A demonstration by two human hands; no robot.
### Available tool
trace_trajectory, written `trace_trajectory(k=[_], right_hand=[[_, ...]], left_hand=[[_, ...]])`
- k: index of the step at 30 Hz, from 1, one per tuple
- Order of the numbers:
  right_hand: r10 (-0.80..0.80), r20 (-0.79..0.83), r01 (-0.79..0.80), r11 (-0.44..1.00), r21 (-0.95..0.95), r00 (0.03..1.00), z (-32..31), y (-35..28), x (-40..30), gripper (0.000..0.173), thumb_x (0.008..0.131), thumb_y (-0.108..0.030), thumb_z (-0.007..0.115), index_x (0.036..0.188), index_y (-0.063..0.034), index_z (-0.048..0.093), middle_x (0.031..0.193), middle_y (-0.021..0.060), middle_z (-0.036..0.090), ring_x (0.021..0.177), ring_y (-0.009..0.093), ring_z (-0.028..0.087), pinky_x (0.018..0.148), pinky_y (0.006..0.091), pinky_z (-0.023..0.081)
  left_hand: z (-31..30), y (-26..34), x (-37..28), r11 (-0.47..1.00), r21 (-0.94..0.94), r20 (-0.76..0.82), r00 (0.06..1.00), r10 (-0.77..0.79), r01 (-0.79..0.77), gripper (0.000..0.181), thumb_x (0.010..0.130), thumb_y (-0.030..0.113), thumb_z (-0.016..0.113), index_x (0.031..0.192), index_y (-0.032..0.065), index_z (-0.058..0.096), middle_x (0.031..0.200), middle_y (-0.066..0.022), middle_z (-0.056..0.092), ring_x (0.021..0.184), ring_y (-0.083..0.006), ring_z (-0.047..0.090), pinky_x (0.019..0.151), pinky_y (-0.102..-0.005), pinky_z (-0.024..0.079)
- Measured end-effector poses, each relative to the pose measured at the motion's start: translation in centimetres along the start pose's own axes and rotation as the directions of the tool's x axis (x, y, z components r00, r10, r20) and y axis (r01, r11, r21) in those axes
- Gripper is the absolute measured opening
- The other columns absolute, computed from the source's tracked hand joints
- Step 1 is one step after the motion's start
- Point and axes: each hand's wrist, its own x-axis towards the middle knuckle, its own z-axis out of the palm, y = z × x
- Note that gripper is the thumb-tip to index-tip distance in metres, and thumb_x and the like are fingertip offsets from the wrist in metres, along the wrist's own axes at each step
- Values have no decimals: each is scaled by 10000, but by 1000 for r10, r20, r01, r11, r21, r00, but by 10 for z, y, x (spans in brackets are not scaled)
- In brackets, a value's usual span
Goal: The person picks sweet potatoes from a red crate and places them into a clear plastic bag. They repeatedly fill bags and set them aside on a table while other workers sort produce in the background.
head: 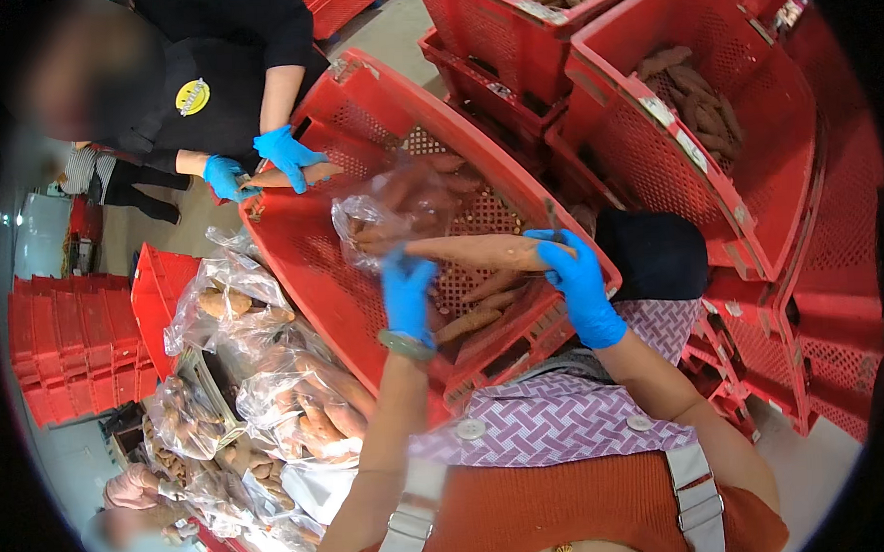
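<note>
A long sweet potato (478,253) is held level across the red plastic crate (318,280) in front of me. My right hand (577,286), in a blue glove, grips its right end, with a thin dark thing at the fingers that I cannot identify. My left hand (407,292), also gloved in blue and blurred, is at its left end; whether the fingers grip it is unclear. Below, in the crate, lie a clear plastic bag (356,224) with sweet potatoes inside and several loose sweet potatoes (469,324).
Across the crate, a co-worker in blue gloves holds a sweet potato (281,177). Red crates (701,157) with sweet potatoes stand at right. Bagged sweet potatoes (319,404) are heaped at left, beside stacked red crates (79,347). Another person is at lower left.
</note>
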Motion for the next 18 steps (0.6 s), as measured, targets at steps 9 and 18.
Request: trace_trajectory(k=[9, 18], right_hand=[[-119, 63, 126, 985, -119, 991, 21, -10, 21, 318, 841, -235, 622, 1066, -11, 602, 950, 24, 594, 730, 71, 478, 622, 227, 400], [-335, 152, 361, 912, -196, 930, 62, -18, 37, 347, 810, -246, 667, 1068, -20, 612, 965, 83, 648, 856, 128, 594, 742, 285, 488]], left_hand=[[-140, -55, 181, 771, 625, -353, 925, 141, 122, 432, 764, 94, 662, 1162, -13, 531, 1091, -143, 584, 974, -252, 568, 860, -380, 453], [-72, 12, 55, 969, -131, -239, 955, 174, -209, 283, 869, 58, 554, 1135, -31, 586, 802, -3, 595, 682, -76, 520, 659, -217, 437]])
